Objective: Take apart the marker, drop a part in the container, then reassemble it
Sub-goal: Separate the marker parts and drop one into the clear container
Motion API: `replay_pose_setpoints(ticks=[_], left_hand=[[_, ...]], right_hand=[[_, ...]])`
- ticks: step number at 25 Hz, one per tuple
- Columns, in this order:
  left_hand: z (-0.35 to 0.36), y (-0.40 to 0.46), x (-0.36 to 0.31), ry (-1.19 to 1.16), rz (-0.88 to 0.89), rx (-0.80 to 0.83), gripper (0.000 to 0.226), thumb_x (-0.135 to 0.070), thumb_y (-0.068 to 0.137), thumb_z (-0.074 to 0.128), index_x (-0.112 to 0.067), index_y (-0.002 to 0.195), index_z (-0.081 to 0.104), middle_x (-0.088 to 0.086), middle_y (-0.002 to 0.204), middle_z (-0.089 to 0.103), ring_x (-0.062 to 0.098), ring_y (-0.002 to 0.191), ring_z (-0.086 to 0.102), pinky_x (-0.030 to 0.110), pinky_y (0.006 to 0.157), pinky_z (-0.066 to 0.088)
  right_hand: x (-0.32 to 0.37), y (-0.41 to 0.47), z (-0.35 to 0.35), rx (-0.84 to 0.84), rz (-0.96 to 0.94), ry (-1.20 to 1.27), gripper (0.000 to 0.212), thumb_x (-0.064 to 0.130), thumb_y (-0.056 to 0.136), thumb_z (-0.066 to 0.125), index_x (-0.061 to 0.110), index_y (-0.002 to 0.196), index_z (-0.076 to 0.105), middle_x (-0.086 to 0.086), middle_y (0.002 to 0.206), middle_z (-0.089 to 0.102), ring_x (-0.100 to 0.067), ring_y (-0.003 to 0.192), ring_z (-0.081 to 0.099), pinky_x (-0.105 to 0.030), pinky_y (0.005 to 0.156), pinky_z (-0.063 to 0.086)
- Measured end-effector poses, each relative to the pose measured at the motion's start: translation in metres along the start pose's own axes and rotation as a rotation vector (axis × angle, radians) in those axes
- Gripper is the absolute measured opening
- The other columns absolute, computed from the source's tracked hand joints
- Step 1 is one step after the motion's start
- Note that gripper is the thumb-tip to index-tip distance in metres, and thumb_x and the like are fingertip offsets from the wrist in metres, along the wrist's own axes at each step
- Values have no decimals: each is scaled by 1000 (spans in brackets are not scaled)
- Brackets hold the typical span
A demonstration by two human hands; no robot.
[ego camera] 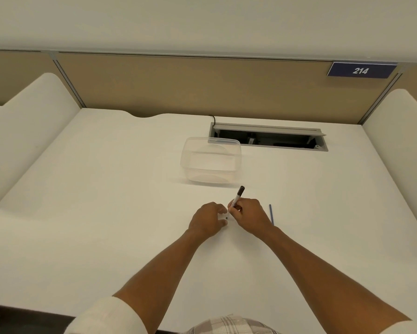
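Observation:
My right hand grips a white marker with a black cap, which points up and away from me. My left hand is right beside it, fingers curled toward the marker's lower end. A tiny dark piece shows between the two hands; whether my left fingers hold it is unclear. A thin blue rod lies on the white desk just right of my right hand. The clear plastic container stands open beyond the hands, with nothing visible inside.
An open cable hatch is set into the desk behind the container. White side dividers flank the desk, and a tan partition with a blue "214" sign closes the back.

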State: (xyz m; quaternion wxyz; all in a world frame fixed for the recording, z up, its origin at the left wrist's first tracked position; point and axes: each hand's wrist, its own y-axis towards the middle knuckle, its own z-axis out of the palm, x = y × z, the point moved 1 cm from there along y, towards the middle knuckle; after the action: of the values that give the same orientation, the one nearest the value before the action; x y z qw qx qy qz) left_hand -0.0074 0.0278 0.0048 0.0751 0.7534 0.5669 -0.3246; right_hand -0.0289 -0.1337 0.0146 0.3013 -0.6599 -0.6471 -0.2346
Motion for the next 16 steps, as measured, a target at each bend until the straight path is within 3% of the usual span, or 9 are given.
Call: replay_pose_setpoints(ticks=[4, 7, 11, 16], left_hand=[[1, 5, -3, -18, 5, 5, 18, -23, 80, 73, -22, 97, 66, -10, 92, 57, 14, 85, 57, 25, 72, 41], [-1, 6, -1, -21, 1, 16, 19, -18, 80, 72, -22, 98, 68, -5, 99, 63, 12, 85, 58, 24, 74, 44], [-2, 8, -1, -15, -4, 37, 26, -13, 78, 71, -24, 102, 69, -5, 102, 63, 9, 82, 55, 22, 72, 43], [-3, 9, -2, 3, 3, 45, 26, -12, 78, 71, -23, 101, 69, -4, 103, 62, 10, 86, 57, 24, 75, 45]], right_hand=[[2, 2, -1, -8, 3, 15, 16, 25, 90, 60, 18, 87, 74, 9, 76, 69, -4, 65, 59, -20, 62, 45], [-1, 2, 1, 23, 2, -34, 18, 24, 90, 60, 14, 87, 74, 11, 71, 65, -7, 64, 58, -25, 64, 46], [-7, 1, 7, 72, 42, -52, 20, 28, 88, 60, 14, 87, 74, -2, 75, 71, -20, 68, 63, -37, 66, 50], [-5, 2, 5, 67, 57, -54, 18, 24, 88, 60, 12, 87, 74, 1, 74, 70, -15, 65, 60, -28, 60, 45]])
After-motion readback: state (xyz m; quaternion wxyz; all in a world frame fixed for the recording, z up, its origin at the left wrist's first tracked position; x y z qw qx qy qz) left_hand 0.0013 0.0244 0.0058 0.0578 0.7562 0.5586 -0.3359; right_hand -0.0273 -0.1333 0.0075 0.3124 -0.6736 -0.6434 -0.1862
